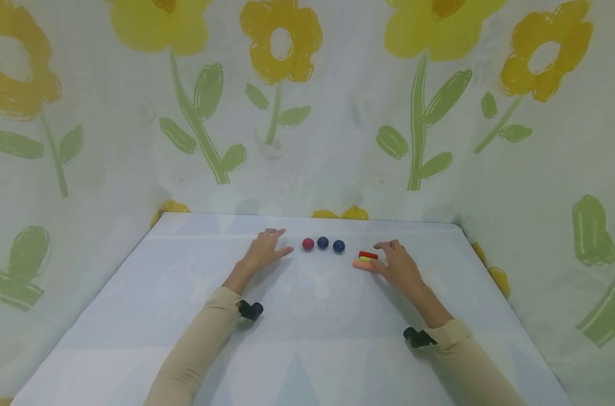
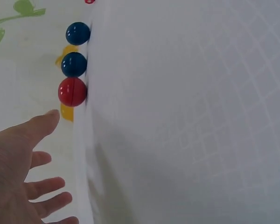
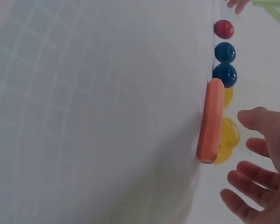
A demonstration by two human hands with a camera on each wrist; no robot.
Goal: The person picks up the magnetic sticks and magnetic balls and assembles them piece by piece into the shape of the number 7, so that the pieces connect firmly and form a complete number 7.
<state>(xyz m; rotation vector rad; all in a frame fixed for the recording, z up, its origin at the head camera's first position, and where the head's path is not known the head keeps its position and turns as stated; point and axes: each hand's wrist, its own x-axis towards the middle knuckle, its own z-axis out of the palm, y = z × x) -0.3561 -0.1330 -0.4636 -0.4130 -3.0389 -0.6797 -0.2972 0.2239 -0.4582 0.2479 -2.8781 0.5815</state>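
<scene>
Head view: Two bare hands reach toward the far side of a white bench [image 1: 297, 321], where a red ball [image 1: 308, 244] and two dark blue balls, the middle one [image 1: 323, 243] and the right-hand one [image 1: 339, 246], sit in a row. The left hand [image 1: 262, 249] is just left of the red ball, its grip relaxed and fingers spread. The right hand [image 1: 401, 265], its grip loosely curved, is beside a red bar [image 1: 368, 255], a yellow-green bar [image 1: 365, 260] and an orange bar [image 1: 362, 264], set close together right of the balls. Behind the row runs the bench's far edge, backed by a flower-printed cloth [image 1: 328, 141] that also flanks both sides. White surface stretches between the two beige sleeves, the left [image 1: 201, 338] and the right [image 1: 482, 366], each with a black wrist device, left [image 1: 250, 310] and right [image 1: 419, 337].

Left wrist view: The thumb points at the red ball, a gap between them; the blue balls line up beyond. A red object at the top border is too cut off to identify.

Right wrist view: Thumb and fingers stand apart from the orange bar, which lies between the hand and the pale expanse of bench. The three balls line up past its far end.
</scene>
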